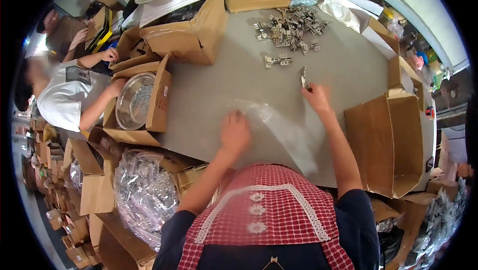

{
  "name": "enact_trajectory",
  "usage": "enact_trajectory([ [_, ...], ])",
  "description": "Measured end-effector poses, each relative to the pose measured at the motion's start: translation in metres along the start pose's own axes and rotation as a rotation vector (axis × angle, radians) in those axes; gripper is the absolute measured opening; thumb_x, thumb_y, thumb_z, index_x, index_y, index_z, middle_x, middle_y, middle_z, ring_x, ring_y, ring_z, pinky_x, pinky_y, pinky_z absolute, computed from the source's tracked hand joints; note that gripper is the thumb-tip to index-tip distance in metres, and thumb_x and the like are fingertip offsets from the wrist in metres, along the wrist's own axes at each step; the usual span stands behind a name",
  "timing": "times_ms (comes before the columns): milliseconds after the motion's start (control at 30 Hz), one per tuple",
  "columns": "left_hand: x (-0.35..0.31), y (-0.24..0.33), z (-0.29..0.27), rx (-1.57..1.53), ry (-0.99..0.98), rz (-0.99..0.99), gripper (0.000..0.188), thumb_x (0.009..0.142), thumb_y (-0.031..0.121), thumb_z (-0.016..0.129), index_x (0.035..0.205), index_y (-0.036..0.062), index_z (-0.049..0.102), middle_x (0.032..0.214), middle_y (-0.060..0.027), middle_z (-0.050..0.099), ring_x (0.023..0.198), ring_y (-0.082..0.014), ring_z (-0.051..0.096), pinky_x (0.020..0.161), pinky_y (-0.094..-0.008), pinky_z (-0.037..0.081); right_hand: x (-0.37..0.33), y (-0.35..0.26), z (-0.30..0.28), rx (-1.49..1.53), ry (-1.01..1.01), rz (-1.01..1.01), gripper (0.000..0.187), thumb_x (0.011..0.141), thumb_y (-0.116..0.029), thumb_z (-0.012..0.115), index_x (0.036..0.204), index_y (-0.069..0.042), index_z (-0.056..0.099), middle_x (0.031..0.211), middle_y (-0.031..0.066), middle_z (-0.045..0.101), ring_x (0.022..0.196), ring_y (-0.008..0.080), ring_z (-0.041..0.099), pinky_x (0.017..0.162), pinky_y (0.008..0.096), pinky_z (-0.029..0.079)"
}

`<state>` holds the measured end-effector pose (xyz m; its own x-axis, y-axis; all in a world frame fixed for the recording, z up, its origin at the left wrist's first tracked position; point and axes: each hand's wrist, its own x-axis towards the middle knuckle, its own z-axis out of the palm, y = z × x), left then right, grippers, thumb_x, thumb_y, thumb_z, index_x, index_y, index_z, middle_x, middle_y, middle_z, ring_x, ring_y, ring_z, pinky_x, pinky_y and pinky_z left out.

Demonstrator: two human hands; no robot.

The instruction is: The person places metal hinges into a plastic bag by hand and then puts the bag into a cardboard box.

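My right hand (317, 98) pinches a metal cabinet hinge (303, 77) above the grey table. Over the table's near middle, my left hand (235, 133) is slightly blurred, its fingers closed at the edge of a clear plastic bag (264, 112). The thin bag trails from there toward my red checked apron. Two-piece hinges (278, 61) lie just beyond my right hand. A heap of similar metal hinges (294, 27) covers the far part of the table.
An open cardboard box (366, 143) stands at the right edge. On the left, a steel bowl of small screws (130, 101) sits in a carton, with a co-worker's hand at its rim. A box of bagged hardware (147, 190) is at the lower left.
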<state>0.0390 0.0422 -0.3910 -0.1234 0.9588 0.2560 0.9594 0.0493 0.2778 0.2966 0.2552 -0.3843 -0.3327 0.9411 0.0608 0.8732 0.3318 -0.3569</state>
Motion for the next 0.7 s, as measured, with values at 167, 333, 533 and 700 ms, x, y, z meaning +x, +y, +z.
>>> enact_trajectory([
  [167, 0.011, -0.011, -0.014, 0.078, -0.031, -0.144, 0.029, 0.085, 0.018, 0.059, 0.110, 0.0039, 0.065, 0.111, -0.0182, 0.059, 0.103, -0.0326, 0.054, 0.090, -0.0442, 0.045, -0.071, -0.042, -0.037, 1.268, -0.333, 0.363, 0.021, 0.085, -0.020, 0.062, 0.090, 0.001, 0.064, 0.075, 0.0072, 0.066, 0.059, 0.0102, 0.058, 0.054, 0.0263, 0.047],
  [333, 0.015, -0.010, -0.001, 0.190, -0.005, -0.037, 0.028, 0.087, 0.023, 0.063, 0.113, 0.0105, 0.066, 0.086, -0.0112, 0.061, 0.087, -0.0292, 0.060, 0.073, -0.0417, 0.051, -0.115, -0.082, -0.058, 1.316, -0.537, 0.381, 0.023, 0.084, -0.018, 0.063, 0.097, 0.002, 0.064, 0.076, 0.0085, 0.066, 0.056, 0.0112, 0.057, 0.051, 0.0263, 0.046],
  [533, 0.016, 0.020, -0.005, 0.120, -0.051, 0.088, 0.036, 0.080, 0.018, 0.065, 0.115, 0.0120, 0.065, 0.083, -0.0088, 0.062, 0.084, -0.0262, 0.062, 0.064, -0.0380, 0.053, -0.120, -0.089, -0.040, 1.295, -0.653, 0.368, 0.028, 0.086, -0.018, 0.062, 0.105, 0.003, 0.064, 0.077, 0.0085, 0.067, 0.055, 0.0114, 0.056, 0.050, 0.0255, 0.045],
  [700, 0.000, 0.025, 0.002, 0.080, 0.002, 0.189, 0.040, 0.076, 0.013, 0.063, 0.116, 0.0072, 0.063, 0.085, -0.0093, 0.062, 0.085, -0.0269, 0.061, 0.065, -0.0376, 0.054, -0.127, -0.092, -0.021, 1.361, -0.497, 0.417, 0.030, 0.088, -0.023, 0.064, 0.106, 0.001, 0.064, 0.079, 0.0076, 0.069, 0.058, 0.0109, 0.057, 0.051, 0.0243, 0.045],
])
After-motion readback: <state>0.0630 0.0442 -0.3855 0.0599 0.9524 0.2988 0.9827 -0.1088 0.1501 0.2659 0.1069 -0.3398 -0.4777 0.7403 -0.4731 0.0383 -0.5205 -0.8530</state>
